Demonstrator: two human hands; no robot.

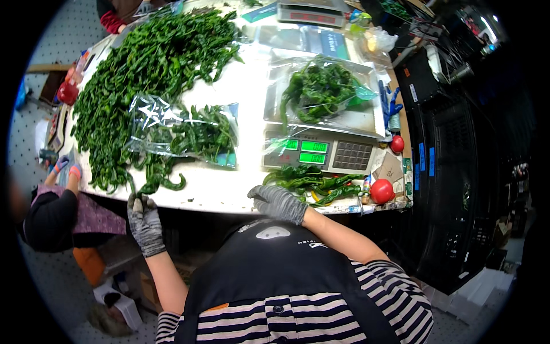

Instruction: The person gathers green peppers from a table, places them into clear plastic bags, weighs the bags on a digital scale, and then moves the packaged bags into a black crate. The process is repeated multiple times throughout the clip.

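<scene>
My left hand [145, 221], in a grey knit glove, pinches the stem end of a green pepper [151, 185] at the table's near edge. My right hand [278, 204], gloved alike, rests at the edge beside loose long green peppers [322, 185]; whether it holds anything cannot be told. A large heap of green peppers [142, 64] covers the table's left side. In front of the heap lies a clear plastic bag [184, 129] with peppers inside. Another bag of green peppers [320, 88] sits on the metal pan of a digital scale [318, 150] with lit green displays.
A second scale [311, 13] stands at the far edge. Flat plastic bags [300, 39] lie behind the near scale. Blue gloves [390, 103] and round red objects [382, 191] are at the right edge. Co-workers stand at the left [51, 210] and far left [116, 17]. Black crates [447, 172] line the right.
</scene>
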